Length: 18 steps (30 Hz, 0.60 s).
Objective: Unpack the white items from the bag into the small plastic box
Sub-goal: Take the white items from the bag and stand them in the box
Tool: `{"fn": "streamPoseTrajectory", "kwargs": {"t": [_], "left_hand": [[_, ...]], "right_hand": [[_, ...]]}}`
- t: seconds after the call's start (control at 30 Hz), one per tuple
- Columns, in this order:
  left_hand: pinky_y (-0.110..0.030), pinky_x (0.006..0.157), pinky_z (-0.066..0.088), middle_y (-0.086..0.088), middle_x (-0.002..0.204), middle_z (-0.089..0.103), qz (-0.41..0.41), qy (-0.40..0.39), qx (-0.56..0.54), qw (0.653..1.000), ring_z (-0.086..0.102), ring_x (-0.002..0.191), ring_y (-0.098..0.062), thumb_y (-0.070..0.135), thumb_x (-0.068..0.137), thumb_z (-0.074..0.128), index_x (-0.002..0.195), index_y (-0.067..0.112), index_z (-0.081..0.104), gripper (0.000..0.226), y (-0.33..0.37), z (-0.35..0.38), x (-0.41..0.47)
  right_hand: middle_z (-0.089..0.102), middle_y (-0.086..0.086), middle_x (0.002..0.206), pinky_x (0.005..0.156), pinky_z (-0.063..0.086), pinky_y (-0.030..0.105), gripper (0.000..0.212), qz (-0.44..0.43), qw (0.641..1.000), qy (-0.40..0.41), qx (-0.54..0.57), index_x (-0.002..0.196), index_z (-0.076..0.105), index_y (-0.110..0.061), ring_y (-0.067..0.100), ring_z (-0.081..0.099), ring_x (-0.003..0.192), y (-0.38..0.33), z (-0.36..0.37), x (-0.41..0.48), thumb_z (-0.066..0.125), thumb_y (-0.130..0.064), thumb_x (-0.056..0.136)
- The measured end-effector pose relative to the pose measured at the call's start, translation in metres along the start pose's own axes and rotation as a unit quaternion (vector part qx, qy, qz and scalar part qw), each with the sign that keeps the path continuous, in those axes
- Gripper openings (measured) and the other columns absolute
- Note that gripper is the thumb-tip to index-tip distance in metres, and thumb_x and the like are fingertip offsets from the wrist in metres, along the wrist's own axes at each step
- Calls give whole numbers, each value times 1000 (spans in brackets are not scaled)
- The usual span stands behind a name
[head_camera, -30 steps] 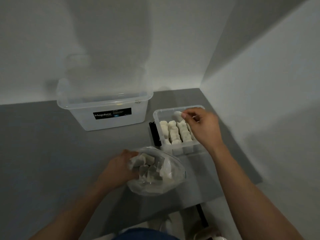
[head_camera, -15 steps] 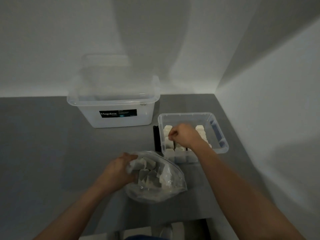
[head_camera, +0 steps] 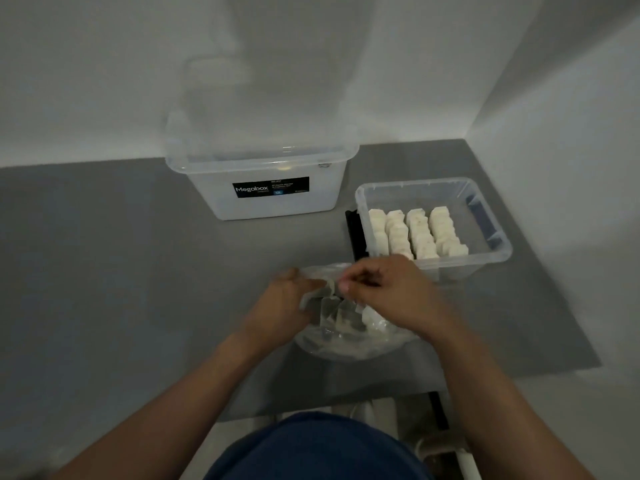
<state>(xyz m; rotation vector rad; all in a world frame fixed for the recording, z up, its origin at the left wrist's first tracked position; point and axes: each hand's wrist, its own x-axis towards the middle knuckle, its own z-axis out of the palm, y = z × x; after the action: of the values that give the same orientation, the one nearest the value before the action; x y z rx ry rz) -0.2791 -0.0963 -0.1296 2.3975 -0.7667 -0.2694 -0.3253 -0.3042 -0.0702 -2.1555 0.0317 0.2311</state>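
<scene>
Gripping bag (head_camera: 346, 337) rim, left hand (head_camera: 280, 306); right hand (head_camera: 388, 296) pinching white item (head_camera: 330, 287); Megabox tub (head_camera: 270, 199) behind.

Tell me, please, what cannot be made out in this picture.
Head view only:
How many white items lie in the clear plastic bag: left hand, right hand and creases cover them.
Whether the right hand pinches one: its curled fingers cover the tips.
Small print on the Megabox label: too small, blurred.
The black object beside the small plastic box: mostly behind its wall.
</scene>
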Motion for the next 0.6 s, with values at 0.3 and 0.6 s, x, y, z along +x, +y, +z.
{"fn": "streamPoseTrajectory", "kwargs": {"t": [0.3, 0.6], "left_hand": [[-35, 79, 55, 4, 104, 54, -5, -69, 90, 994, 53, 92, -19, 49, 78, 59, 114, 39, 59, 37, -36, 26, 8], [-29, 90, 47, 3, 113, 61, 63, -94, 101, 989, 50, 100, -18, 58, 79, 51, 108, 34, 68, 40, -53, 32, 20]], "right_hand": [[72, -3, 113, 93, 53, 29, 27, 43, 953, 38, -297, 119, 72, -27, 16, 67, 100, 62, 70, 11, 63, -34, 95], [70, -1, 118, 94, 55, 34, 26, 71, 932, 21, -355, 119, 71, -23, 18, 67, 103, 54, 80, 13, 64, -28, 94]]}}
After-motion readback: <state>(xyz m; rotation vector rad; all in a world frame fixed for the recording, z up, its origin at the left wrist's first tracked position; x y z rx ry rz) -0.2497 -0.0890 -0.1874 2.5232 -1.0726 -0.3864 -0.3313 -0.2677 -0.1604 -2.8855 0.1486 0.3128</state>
